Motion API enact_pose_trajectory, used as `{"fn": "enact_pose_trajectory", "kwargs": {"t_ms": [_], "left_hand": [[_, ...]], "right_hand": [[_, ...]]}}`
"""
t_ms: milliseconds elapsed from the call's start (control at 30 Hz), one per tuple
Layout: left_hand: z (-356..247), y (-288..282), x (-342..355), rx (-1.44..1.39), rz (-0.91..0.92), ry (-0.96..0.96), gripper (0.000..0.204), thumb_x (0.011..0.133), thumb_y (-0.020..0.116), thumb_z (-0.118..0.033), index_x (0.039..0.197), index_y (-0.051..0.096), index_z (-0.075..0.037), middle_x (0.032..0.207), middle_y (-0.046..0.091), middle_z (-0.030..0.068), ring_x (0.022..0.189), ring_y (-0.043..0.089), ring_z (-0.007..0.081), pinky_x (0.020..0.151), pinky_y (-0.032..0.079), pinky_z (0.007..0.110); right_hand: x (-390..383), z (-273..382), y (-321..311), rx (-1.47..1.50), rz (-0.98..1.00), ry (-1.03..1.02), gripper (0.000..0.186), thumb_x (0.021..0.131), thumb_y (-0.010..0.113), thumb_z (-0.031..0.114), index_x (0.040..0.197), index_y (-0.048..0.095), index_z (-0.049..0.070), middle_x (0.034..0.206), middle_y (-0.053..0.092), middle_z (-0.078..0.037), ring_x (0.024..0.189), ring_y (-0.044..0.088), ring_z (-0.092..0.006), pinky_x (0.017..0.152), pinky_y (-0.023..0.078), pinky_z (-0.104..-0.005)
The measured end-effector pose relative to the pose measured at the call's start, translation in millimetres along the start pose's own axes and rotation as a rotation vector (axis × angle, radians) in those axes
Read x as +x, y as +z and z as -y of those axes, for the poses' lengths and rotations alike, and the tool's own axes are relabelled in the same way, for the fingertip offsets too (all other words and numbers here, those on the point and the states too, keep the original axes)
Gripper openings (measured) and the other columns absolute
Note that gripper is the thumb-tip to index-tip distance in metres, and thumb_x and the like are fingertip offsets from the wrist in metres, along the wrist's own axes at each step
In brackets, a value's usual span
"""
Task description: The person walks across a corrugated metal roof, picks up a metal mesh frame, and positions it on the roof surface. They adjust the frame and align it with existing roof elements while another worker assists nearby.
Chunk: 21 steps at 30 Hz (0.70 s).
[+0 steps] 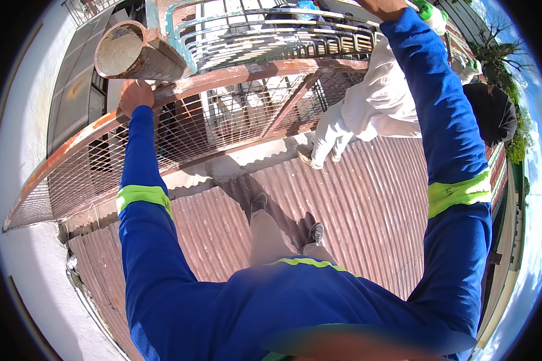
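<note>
My left hand (137, 96) is closed on the rusty rail of a mesh panel (241, 73), below the open end of a thick rusty pipe (119, 51). The panel slants across the view, its brown frame filled with diamond wire mesh. At the top edge, my right hand (384, 6) shows only in part, raised far out on a stretched arm. Its fingers are cut off by the picture's edge, so what it touches is hidden. A green glove (430, 15) of another person is close to my right wrist.
Under my feet is a reddish corrugated metal roof (367, 192). A person in white clothes (373, 96) bends close on the right, near a black cap (491, 113). Beyond the panel lies a pale green metal grille (241, 36). A white wall (24, 265) borders the left.
</note>
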<state>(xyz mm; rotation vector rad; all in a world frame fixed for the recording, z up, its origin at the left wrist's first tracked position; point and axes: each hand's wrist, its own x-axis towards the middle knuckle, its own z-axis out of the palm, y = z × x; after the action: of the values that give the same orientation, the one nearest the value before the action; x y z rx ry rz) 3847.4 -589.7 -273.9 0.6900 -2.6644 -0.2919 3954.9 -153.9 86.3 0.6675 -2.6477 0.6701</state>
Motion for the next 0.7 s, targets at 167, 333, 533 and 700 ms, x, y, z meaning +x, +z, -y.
{"fn": "enact_pose_trajectory", "kwargs": {"t_ms": [167, 333, 533, 700], "left_hand": [[1, 6, -5, -0.077, -0.200, 0.012, 0.038, 0.101, 0.048, -0.038, 0.130, 0.064, -0.018, 0.129, 0.065, 0.0079, 0.121, 0.061, 0.0332, 0.097, 0.050, 0.055], [2, 6, -14, -0.291, -0.515, 0.114, 0.043, 0.101, 0.054, -0.030, 0.143, 0.059, -0.025, 0.145, 0.059, 0.0049, 0.132, 0.055, 0.0307, 0.109, 0.043, 0.049], [6, 11, -2, -0.213, -0.467, 0.053, 0.040, 0.102, 0.054, -0.028, 0.140, 0.061, -0.021, 0.143, 0.060, 0.0065, 0.135, 0.052, 0.0303, 0.110, 0.040, 0.048], [4, 10, -5, -0.284, -0.652, 0.144, 0.042, 0.100, 0.057, -0.026, 0.141, 0.060, -0.020, 0.141, 0.061, 0.0073, 0.132, 0.054, 0.0306, 0.109, 0.041, 0.047]], "right_hand": [[33, -43, 16, -0.168, -0.052, -0.125, 0.060, 0.097, 0.065, 0.055, 0.127, 0.072, 0.004, 0.116, 0.075, -0.017, 0.109, 0.069, -0.0263, 0.098, 0.051, -0.0333], [49, -61, 25, -0.132, 0.010, -0.167, 0.053, 0.100, 0.065, 0.051, 0.123, 0.074, 0.004, 0.110, 0.077, -0.017, 0.098, 0.072, -0.0243, 0.088, 0.054, -0.0343], [85, -85, 46, -0.251, 0.064, -0.283, 0.051, 0.101, 0.062, 0.050, 0.124, 0.073, 0.005, 0.095, 0.075, -0.022, 0.085, 0.073, -0.0299, 0.079, 0.055, -0.0373], [102, -116, 72, -0.348, 0.097, -0.322, 0.042, 0.102, 0.059, 0.041, 0.126, 0.072, 0.008, 0.085, 0.071, -0.024, 0.076, 0.071, -0.0346, 0.071, 0.054, -0.0441]]}}
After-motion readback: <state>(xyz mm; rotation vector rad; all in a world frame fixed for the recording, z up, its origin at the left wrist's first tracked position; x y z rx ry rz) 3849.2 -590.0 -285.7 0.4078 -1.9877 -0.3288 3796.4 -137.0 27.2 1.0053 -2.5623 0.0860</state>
